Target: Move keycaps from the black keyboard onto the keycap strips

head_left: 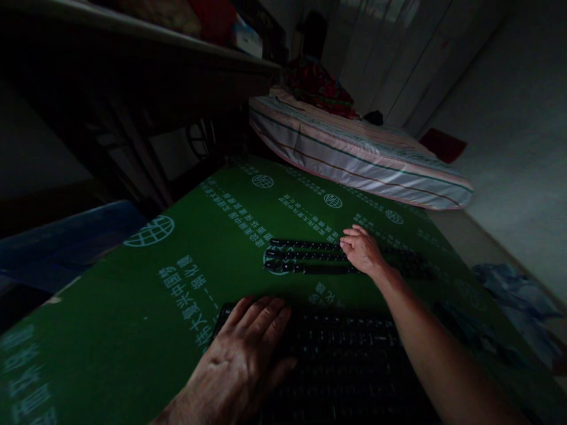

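Observation:
A black keyboard (pixel 341 360) lies on the green board, close to me and in dim light. My left hand (pixel 250 336) rests flat on its upper left corner, fingers stretched out and thumb over the keys. Farther off, loose black keycaps (pixel 310 255) are laid in several rows on the board. Over the middle of these rows is my right hand (pixel 361 251), its thumb and forefinger close together at the top row. Whatever is between those fingertips is too small to make out. More dark keycaps (pixel 410 262) lie to the right of that hand.
The green board (pixel 177 301) carries pale printed lettering and globe marks. Beyond it is a bed with a striped cover (pixel 363 159). A dark table (pixel 146 35) stands at the upper left, a blue container (pixel 84 242) below it. Crumpled bluish plastic (pixel 514 295) lies at the right.

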{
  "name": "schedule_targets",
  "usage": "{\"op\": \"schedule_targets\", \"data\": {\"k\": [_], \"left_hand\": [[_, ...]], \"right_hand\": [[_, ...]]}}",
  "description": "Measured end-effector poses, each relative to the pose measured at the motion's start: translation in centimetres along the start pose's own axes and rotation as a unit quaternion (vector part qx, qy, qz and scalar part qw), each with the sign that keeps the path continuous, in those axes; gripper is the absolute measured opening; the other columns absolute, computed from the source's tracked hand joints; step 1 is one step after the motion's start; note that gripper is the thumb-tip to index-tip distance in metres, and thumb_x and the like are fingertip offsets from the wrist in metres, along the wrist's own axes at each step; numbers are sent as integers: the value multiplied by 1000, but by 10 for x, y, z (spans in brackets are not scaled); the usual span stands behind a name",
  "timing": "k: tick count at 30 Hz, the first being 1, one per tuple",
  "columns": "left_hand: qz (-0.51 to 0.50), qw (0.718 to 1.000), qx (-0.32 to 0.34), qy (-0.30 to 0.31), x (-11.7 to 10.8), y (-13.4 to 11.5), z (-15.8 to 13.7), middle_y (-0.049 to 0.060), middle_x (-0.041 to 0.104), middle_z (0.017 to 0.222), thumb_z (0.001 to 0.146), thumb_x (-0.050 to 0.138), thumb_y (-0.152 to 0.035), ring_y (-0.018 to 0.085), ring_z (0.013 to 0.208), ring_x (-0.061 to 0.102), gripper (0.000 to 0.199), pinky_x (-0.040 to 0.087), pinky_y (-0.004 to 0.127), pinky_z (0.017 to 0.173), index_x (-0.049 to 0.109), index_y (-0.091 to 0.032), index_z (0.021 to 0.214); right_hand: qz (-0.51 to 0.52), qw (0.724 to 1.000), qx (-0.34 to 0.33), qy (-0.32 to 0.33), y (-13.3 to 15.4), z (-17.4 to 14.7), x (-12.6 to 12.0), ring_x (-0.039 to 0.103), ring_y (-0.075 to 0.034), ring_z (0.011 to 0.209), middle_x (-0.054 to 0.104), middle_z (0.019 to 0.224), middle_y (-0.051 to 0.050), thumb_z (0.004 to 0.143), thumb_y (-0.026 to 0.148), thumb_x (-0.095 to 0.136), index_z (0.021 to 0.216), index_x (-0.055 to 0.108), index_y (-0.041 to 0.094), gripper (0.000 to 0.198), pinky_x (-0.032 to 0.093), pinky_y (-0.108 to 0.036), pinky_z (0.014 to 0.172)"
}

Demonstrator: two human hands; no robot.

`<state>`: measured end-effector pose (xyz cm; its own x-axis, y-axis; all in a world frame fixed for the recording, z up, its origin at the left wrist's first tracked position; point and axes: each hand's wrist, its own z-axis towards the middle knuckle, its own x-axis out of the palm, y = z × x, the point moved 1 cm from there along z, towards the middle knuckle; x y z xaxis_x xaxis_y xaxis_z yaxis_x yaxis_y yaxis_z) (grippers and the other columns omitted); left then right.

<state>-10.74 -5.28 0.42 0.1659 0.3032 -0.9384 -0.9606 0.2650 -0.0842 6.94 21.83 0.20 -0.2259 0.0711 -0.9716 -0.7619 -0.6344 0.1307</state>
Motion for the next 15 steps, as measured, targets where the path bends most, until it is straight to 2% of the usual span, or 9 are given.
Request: {"op": "schedule_targets", "data": {"k": [15], "left_hand": [[-28,1000,-11,1,1,0,0,9,55,131,87,50,-47,27,117,53,54,40,49,101,42,-21,135]], "right_hand": [[7,1000,6,3,1,1,2,41,-23,126,63,120,-4,84,25,49,82,74,25,24,38,-45,101]]}}
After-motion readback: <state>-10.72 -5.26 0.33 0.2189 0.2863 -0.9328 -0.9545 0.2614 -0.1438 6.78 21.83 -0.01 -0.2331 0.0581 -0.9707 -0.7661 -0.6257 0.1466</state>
